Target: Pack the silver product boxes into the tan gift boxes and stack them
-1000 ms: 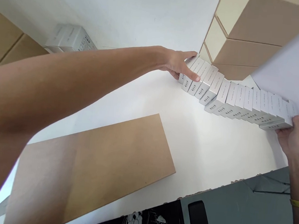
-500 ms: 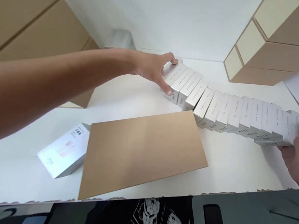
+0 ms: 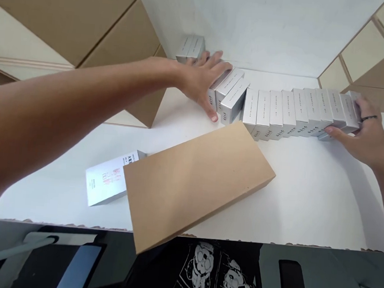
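Observation:
A long row of small silver-white boxes (image 3: 282,111) stands on edge across the white table (image 3: 308,194). My left hand (image 3: 202,80) lies against the row's left end, fingers spread flat on the outermost boxes. My right hand (image 3: 364,130) presses the right end, fingers stretched over the last boxes, a dark ring on one finger. A small gap splits the row after the first three boxes on the left. A flat brown cardboard box (image 3: 195,180) lies in front of the row, its near corner over the table edge.
A white box with red print (image 3: 110,179) lies left of the brown box. Two more silver boxes (image 3: 191,47) sit at the back by the wall. Large cardboard cartons stand at the left (image 3: 71,21) and at the right (image 3: 374,57).
The row has been pushed leftward and straightened between both hands, and a gap has opened near its left end. The view has swung left, so the white printed box shows in full.

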A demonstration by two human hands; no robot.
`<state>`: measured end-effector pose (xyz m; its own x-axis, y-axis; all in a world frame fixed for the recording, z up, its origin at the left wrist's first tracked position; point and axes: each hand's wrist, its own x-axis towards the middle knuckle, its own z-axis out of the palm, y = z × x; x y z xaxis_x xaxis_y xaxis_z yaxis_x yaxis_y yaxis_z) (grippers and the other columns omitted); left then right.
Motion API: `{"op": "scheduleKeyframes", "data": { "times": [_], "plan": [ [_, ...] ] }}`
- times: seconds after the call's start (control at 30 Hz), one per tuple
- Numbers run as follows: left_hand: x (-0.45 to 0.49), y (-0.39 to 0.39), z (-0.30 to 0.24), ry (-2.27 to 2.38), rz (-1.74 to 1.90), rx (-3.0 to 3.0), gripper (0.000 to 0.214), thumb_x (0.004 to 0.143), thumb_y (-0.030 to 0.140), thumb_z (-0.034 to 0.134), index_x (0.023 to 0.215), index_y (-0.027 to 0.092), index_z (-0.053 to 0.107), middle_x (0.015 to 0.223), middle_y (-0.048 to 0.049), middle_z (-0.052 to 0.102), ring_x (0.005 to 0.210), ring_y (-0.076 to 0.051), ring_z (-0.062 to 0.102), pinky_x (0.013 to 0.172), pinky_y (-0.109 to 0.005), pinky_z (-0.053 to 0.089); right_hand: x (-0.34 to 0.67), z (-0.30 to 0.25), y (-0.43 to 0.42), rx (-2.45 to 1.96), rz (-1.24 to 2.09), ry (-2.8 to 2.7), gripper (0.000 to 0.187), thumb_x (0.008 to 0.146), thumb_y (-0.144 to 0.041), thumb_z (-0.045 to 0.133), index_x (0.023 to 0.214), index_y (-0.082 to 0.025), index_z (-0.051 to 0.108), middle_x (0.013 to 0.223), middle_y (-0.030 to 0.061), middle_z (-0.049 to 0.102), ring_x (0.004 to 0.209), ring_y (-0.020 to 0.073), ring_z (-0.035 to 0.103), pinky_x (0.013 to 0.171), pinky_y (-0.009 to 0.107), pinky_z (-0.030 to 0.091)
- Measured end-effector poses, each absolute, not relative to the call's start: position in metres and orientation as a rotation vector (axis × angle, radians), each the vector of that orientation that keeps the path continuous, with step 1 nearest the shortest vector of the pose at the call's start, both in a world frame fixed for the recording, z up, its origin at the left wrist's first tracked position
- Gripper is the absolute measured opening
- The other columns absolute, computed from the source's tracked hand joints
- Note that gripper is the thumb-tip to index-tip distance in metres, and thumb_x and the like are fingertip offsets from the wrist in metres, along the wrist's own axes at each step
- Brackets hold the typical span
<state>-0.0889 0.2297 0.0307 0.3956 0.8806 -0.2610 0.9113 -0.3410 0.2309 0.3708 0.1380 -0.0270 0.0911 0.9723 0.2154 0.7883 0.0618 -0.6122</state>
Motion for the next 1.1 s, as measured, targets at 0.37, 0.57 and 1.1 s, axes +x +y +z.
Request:
{"op": "scheduleKeyframes", "data": {
  "times": [0.37, 0.57, 1.1],
  "plan": [
    [-0.081, 0.208, 0.023, 1.502, 0.044, 2.357, 0.134, 0.055, 0.088, 0.077, 0.168, 0.047, 0.018, 0.18, 0.0079, 0.009, 0.162, -0.052, -0.013, 0.129, -0.072, -0.005, 0.368, -0.013, 0.149, -1.789, 0.159, -2.199, 0.084, 0.091, -0.059, 0.074, 0.163, -0.039, 0.037, 0.176, -0.0015, 0.025, 0.16, 0.035, 0.029, 0.131, 0.06, 0.028],
    [-0.078, 0.211, 0.022, 1.518, 0.024, 2.384, 0.119, 0.061, 0.096, 0.055, 0.166, 0.053, 0.016, 0.168, 0.0168, 0.041, 0.164, -0.04, -0.014, 0.133, -0.059, -0.013, 0.36, 0.001, 0.18, -1.93, 0.201, -2.306, 0.085, 0.095, -0.05, 0.075, 0.166, -0.034, 0.031, 0.178, 0.0032, 0.016, 0.16, 0.0407, 0.025, 0.128, 0.067, 0.023],
    [-0.1, 0.195, 0.022, 1.475, 0.07, 2.376, 0.096, 0.075, 0.092, 0.045, 0.162, 0.057, 0.024, 0.174, 0.0301, 0.013, 0.164, -0.041, -0.002, 0.134, -0.054, -0.015, 0.352, -0.008, 0.149, -1.817, 0.074, -2.387, 0.096, 0.082, -0.069, 0.075, 0.165, -0.042, 0.033, 0.177, -0.0037, 0.02, 0.152, 0.0448, 0.039, 0.121, 0.068, 0.039]
  ]
}}
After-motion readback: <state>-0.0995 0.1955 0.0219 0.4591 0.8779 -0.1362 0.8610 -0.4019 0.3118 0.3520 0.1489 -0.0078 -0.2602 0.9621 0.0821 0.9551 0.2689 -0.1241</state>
